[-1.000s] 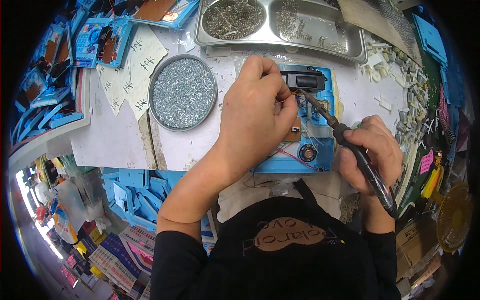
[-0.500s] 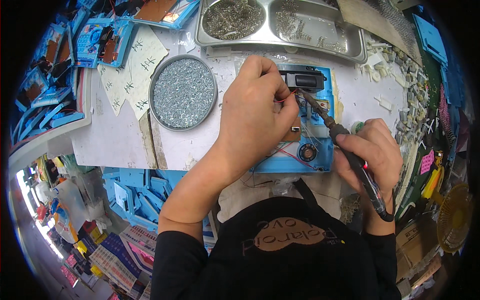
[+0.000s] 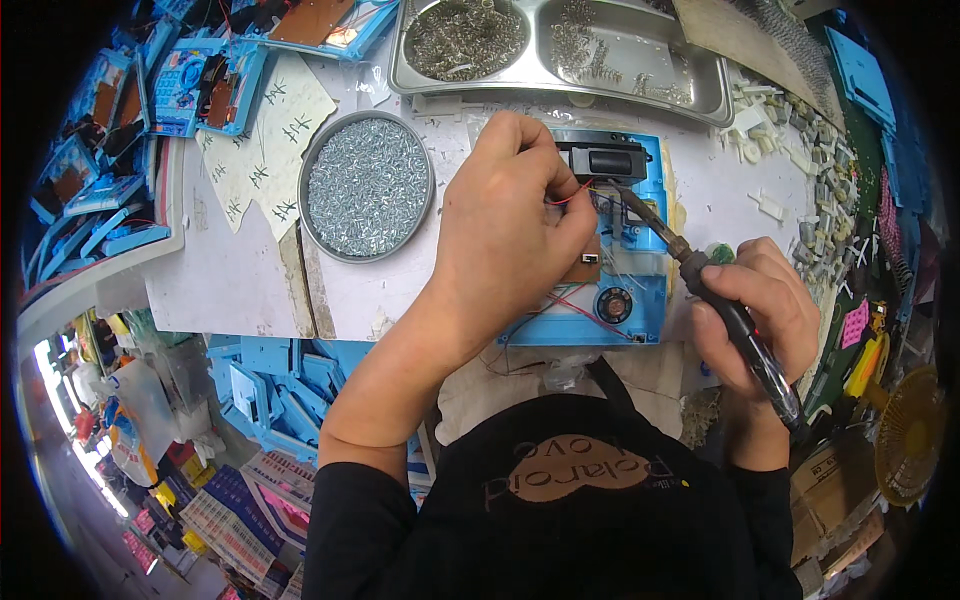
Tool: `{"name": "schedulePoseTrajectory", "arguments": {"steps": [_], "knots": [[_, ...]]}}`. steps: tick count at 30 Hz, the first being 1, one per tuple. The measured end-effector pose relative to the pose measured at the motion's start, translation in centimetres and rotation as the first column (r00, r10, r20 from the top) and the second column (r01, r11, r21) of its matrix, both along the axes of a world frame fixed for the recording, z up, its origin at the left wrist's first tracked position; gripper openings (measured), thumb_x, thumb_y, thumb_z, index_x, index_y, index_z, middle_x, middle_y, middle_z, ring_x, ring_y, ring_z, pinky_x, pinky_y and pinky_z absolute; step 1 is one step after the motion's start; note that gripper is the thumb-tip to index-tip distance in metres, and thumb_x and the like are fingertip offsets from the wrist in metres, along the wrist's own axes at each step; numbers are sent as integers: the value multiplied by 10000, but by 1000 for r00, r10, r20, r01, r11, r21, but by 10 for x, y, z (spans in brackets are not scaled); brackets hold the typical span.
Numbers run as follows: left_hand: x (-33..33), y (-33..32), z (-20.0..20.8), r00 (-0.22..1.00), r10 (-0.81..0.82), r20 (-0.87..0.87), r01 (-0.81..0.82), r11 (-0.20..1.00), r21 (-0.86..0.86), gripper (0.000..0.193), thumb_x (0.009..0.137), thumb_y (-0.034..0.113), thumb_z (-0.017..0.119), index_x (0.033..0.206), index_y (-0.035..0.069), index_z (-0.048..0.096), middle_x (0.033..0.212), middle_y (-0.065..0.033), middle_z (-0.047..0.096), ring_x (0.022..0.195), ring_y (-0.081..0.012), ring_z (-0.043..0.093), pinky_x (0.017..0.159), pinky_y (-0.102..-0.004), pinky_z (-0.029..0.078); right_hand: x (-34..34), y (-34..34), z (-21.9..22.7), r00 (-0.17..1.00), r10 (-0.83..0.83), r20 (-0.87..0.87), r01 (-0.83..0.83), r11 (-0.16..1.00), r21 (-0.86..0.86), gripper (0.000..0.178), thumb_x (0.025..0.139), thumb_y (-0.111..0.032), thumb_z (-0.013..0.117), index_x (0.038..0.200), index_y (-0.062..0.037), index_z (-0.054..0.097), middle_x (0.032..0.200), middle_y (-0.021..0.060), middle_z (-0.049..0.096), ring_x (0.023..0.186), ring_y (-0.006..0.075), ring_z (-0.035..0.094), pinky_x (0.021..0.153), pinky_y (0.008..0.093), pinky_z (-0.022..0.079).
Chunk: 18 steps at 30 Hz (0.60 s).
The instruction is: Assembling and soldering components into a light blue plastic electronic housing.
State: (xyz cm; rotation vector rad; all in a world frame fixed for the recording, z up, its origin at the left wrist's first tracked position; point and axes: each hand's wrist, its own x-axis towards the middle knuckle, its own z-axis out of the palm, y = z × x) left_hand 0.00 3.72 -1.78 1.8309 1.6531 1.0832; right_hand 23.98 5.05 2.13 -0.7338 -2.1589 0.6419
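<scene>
Soldering iron (image 3: 700,278) in right hand (image 3: 768,308) slants diagonally, pointing forward-left.

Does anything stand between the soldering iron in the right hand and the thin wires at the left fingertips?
Nothing visible stands between them: the tip of the soldering iron is close to the thin wires; contact is unclear.

Blue casing (image 3: 650,300) (black soldering-iron handle (image 3: 716,292))
</scene>
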Motion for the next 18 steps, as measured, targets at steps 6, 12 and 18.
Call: {"name": "schedulePoseTrajectory", "arguments": {"steps": [6, 12, 18], "knots": [[-3, -1, 2, 999, -19, 47, 21, 999, -39, 94, 759, 39, 754, 794, -27, 697, 953, -94, 590, 768, -189, 610, 644, -286, 504, 5, 2, -1, 999, 3, -50, -5, 999, -40, 298, 766, -39, 796, 1035, -4, 672, 712, 91, 625, 578, 220, 546, 549, 327, 411], [-7, 2, 3, 998, -47, 39, 49, 997, -53, 101, 769, 51, 758, 796, -23, 695, 953, -83, 595, 777, -167, 606, 647, -270, 486, 7, 4, -4, 995, -7, -103, -6, 992, -125, 279, 774, -71, 792, 1017, 7, 678, 703, 93, 629, 579, 193, 541, 540, 305, 402], [-13, 3, 8, 991, -85, 102, 98, 987, -125, 98, 782, 50, 750, 814, -20, 689, 975, -73, 606, 808, -157, 602, 690, -256, 481, 11, 5, -3, 994, -45, -102, 22, 977, -214, 269, 761, -61, 780, 1001, 14, 684, 686, 83, 614, 572, 169, 526, 531, 290, 389]]}}
